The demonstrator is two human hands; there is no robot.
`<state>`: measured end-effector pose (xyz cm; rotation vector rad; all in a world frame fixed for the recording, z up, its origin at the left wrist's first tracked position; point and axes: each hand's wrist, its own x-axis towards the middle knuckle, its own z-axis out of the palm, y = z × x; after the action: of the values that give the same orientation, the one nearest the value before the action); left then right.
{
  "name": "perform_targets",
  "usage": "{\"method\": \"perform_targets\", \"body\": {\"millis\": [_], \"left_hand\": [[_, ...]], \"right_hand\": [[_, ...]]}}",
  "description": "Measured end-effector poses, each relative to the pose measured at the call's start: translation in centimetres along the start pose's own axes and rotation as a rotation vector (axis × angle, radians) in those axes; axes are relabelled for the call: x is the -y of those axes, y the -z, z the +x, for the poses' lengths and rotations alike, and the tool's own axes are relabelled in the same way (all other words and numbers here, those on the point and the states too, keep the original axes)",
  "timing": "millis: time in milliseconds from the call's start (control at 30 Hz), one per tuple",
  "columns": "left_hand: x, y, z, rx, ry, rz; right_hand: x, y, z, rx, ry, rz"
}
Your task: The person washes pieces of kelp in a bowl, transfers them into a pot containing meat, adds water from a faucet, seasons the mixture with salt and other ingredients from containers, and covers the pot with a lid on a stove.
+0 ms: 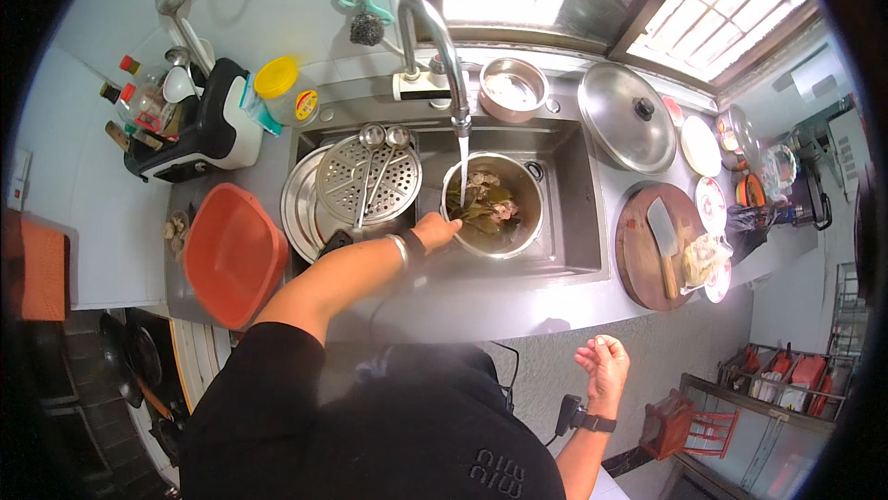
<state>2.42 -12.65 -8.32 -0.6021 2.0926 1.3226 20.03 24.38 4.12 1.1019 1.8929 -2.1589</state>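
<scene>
My left hand (436,232) is at the left rim of a metal pot (540,202), its fingers at the edge; a firm hold cannot be made out. The pot stands in the right sink basin and holds water, dark green leaves (489,203) and pale chunks that look like meat. Water runs into it from a curved chrome faucet (460,111). My right hand (605,361) hangs in front of the counter, fingers curled and thumb near the fingertips, with no object visible in it. A perforated steamer plate (340,174) with two metal ladles (372,136) lies over the left basin.
An orange plastic basin (232,250) is left of the sink. To the right are a round wooden cutting board (631,250) with a cleaver (663,226) and a bagged item (704,260), and a large metal lid (610,118). A small metal pot (513,108) stands behind the sink.
</scene>
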Motion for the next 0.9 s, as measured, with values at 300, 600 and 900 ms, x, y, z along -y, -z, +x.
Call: {"method": "perform_targets", "body": {"millis": [300,600,900], "left_hand": [[-0.2,-1.7,1.4,0.079,0.100,-0.100],[-0.9,-1.4,0.3,-0.073,0.063,-0.114],[1.3,-0.9,0.8,-0.146,0.150,-0.247]], "right_hand": [[-0.9,2.2,-0.8,-0.055,-0.007,0.055],[-1.0,4.4,-0.1,-0.101,-0.004,0.065],[-0.5,4.8,1.0,-0.028,0.007,0.080]]}}
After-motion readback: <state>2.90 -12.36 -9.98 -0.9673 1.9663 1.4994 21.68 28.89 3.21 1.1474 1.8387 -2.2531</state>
